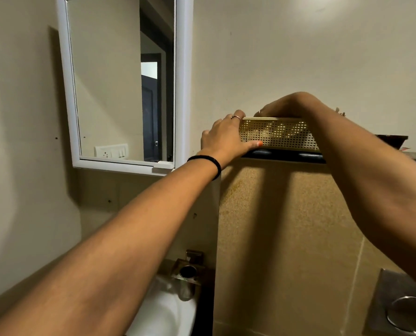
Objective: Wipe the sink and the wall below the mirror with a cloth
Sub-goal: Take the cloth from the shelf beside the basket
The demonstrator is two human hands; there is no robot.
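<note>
Sink [163, 309] sits low at the near edge, white, under a metal tap [188, 270], and nothing is touching it. No cloth shows anywhere, so the wiping looks not yet begun. The wall below the mirror [97, 195] is bare painted plaster beneath the white-framed mirror [119, 78] at far left, also untouched.

To the right, a tiled partition [287, 238] rises to a dark ledge [284, 155], and on that ledge stands a pale perforated basket [277, 134], long and shallow. Both arms reach up to it. The left hand [224, 139] lies spread against the basket's left end, thumb under its lower edge and fingers over the top rim, a light steadying hold. The right hand [284, 106] curls down over the far top rim, fingers hidden behind it, so its grip cannot be told. My guess is that the basket is being steadied or searched, perhaps for a cloth; its contents cannot be made out through the mesh.

A flush plate [403, 309] sits low right.
</note>
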